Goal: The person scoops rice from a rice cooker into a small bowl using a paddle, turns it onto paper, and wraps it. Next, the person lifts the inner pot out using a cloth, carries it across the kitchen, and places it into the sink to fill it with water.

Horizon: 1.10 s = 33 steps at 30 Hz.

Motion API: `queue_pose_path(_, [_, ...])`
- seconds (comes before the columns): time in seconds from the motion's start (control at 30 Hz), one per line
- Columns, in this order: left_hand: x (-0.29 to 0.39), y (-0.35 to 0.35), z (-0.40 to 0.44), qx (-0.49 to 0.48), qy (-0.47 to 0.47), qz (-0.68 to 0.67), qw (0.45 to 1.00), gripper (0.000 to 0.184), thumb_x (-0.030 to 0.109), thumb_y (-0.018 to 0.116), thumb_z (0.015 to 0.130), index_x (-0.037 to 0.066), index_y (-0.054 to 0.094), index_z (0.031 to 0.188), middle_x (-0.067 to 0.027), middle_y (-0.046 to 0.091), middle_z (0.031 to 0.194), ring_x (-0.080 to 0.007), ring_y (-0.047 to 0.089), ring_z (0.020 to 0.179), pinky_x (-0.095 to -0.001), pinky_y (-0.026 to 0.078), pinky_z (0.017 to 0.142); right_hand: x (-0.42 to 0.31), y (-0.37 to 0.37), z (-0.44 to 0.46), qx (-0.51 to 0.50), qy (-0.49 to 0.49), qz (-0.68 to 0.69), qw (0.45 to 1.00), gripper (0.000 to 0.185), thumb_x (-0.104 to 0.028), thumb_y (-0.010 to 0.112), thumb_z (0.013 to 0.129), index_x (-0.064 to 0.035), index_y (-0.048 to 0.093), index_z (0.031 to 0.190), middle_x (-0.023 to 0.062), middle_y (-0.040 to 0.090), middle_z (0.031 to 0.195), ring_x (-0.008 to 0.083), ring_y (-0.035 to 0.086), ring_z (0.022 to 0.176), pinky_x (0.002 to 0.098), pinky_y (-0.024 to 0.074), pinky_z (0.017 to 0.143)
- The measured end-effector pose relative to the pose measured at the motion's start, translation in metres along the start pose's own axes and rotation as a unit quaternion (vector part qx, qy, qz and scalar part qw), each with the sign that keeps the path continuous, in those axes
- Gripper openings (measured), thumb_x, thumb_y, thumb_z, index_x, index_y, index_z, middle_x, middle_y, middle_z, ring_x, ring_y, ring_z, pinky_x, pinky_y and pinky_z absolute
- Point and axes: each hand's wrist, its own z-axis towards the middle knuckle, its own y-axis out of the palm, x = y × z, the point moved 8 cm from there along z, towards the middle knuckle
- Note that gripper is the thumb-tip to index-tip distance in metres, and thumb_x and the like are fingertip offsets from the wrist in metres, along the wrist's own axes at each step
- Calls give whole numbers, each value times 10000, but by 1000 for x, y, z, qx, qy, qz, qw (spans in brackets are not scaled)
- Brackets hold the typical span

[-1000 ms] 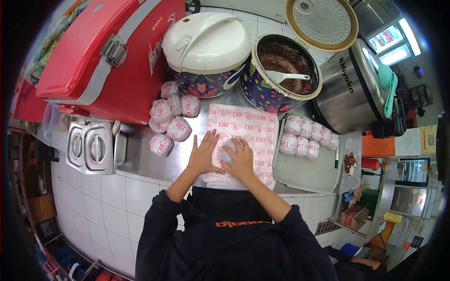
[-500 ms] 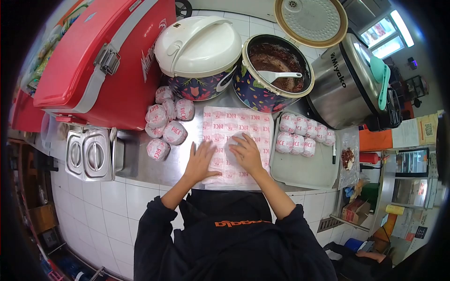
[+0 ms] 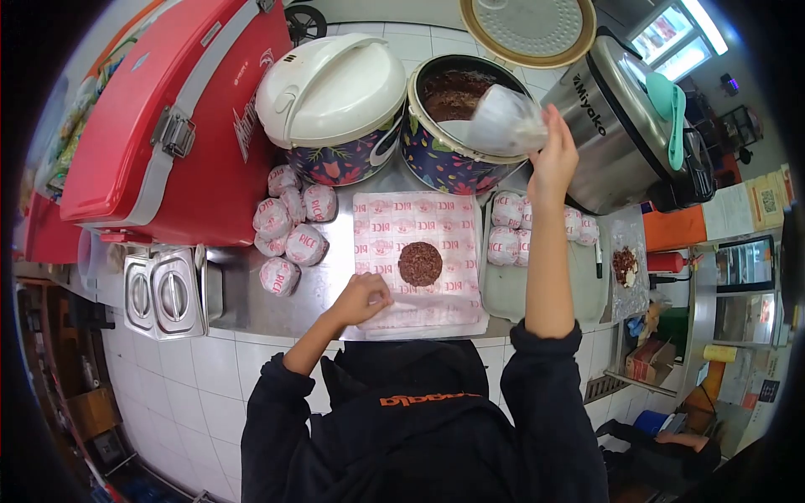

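Note:
A round mound of dark brown rice lies on the stack of printed paper sheets. My left hand rests at the left side of the stack, fingers curled at the paper. Raised over the rim of the open rice pot, my right hand holds a whitish translucent cup, tilted and slightly blurred. Wrapped rice balls are piled left of the paper. More wrapped rice balls sit in the tray at the right, partly hidden by my right forearm.
Behind are a closed rice cooker, a red cooler box and a steel Miyako cooker. Lidded steel containers stand at the left, a black marker in the tray. Another person's arm shows at lower right.
My right hand has lifted the cup off the paper and carried it up and right to the pot, uncovering the round rice mound. My left hand's fingers have curled in from spread.

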Motion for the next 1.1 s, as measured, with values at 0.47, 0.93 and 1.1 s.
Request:
queue_pose_path(0.47, [32,0,-39,-24,32,339,940,278,231,634,707,99,592,949,-41,545,880,-218,530,835,-332,405,742,107,-99,-229,-472,-129,-492,720,150,-109,661,643,-136,644,789,3,594,837,185,556,841,442,337,888])
queue_pose_path(0.93, [-75,-36,-37,325,-283,-183,884,338,228,504,899,-36,554,695,-33,488,562,-67,384,569,-275,319,496,161,-131,-228,-178,183,-375,891,227,-177,657,767,18,601,665,107,492,490,210,492,453,362,346,454])
queue_pose_path(1.1, [-24,-60,-33,375,-264,84,885,151,180,522,848,35,559,861,-127,570,744,-221,541,619,-348,412,560,145,-109,-220,-268,173,-516,795,195,-151,653,743,8,573,664,127,529,586,298,524,539,400,405,529])
